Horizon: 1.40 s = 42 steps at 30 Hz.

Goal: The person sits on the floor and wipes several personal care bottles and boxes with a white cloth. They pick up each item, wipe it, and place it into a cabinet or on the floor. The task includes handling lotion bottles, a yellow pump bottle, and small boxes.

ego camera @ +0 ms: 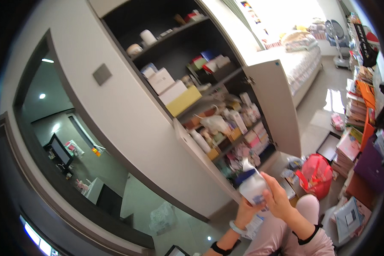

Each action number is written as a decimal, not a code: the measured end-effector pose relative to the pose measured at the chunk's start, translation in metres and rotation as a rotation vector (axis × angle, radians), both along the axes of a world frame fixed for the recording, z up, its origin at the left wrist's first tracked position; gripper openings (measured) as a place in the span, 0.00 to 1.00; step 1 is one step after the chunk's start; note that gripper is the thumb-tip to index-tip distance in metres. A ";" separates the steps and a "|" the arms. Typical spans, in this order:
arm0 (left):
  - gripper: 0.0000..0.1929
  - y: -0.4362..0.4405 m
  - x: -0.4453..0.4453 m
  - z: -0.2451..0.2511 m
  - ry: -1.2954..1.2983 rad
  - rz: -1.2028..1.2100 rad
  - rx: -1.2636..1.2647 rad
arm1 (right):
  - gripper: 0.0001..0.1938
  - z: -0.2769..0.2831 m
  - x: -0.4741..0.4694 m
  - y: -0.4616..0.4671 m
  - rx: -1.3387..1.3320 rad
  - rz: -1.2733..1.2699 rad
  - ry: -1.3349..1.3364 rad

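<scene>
A white plastic bottle (253, 190) with a dark blue band or cap is held between both hands above the knees. My left hand (248, 209) grips it from below, its fingers partly hidden behind the bottle. Around its right side wraps my right hand (275, 195). A white flap or spout sticks up at the bottle's top; blur hides its exact shape. Behind the hands stands an open cabinet, its lower shelf (240, 136) crowded with bottles, boxes and pink packs.
An open cabinet door (275, 105) stands at the right, another door (204, 163) at the left. A red translucent bag (316, 176) sits on the floor by the knee. Stacked books (348, 150) and packets line the right side. A bed (302, 68) is farther back.
</scene>
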<state>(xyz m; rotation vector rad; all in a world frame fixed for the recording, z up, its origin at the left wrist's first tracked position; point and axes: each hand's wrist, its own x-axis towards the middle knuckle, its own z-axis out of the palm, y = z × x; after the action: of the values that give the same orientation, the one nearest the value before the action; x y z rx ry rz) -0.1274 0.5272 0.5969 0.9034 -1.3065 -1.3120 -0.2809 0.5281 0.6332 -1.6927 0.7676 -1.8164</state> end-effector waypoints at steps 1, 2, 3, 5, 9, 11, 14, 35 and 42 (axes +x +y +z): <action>0.32 0.000 0.001 0.002 0.102 -0.024 0.020 | 0.17 -0.007 -0.004 0.002 0.123 0.137 -0.082; 0.32 0.005 0.001 0.002 0.136 -0.076 0.009 | 0.18 -0.013 -0.008 0.001 0.277 0.209 -0.079; 0.32 0.007 0.000 0.004 0.159 -0.113 0.028 | 0.19 -0.019 -0.011 0.001 0.364 0.263 -0.128; 0.32 0.015 -0.004 0.010 0.156 -0.145 0.032 | 0.20 -0.029 -0.017 -0.001 0.526 0.368 -0.228; 0.29 0.024 -0.021 0.024 0.128 -0.054 -0.047 | 0.22 -0.031 -0.015 0.011 0.297 0.158 -0.096; 0.29 0.027 -0.027 0.029 0.139 0.007 -0.096 | 0.21 -0.026 -0.013 0.023 0.264 0.016 -0.001; 0.32 0.028 -0.022 0.033 -0.029 0.022 -0.121 | 0.25 -0.016 -0.019 0.030 0.146 0.038 -0.052; 0.27 0.037 0.005 0.050 0.175 0.025 -0.078 | 0.34 -0.028 -0.019 0.032 0.534 0.513 -0.468; 0.24 0.029 0.009 0.037 0.234 -0.260 0.026 | 0.38 -0.027 -0.019 0.028 0.391 0.434 -0.293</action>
<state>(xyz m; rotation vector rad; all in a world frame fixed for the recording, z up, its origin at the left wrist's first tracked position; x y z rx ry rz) -0.1188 0.5560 0.6340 0.5887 -1.2535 -1.5876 -0.2997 0.5566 0.6059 -1.1945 0.5345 -1.4531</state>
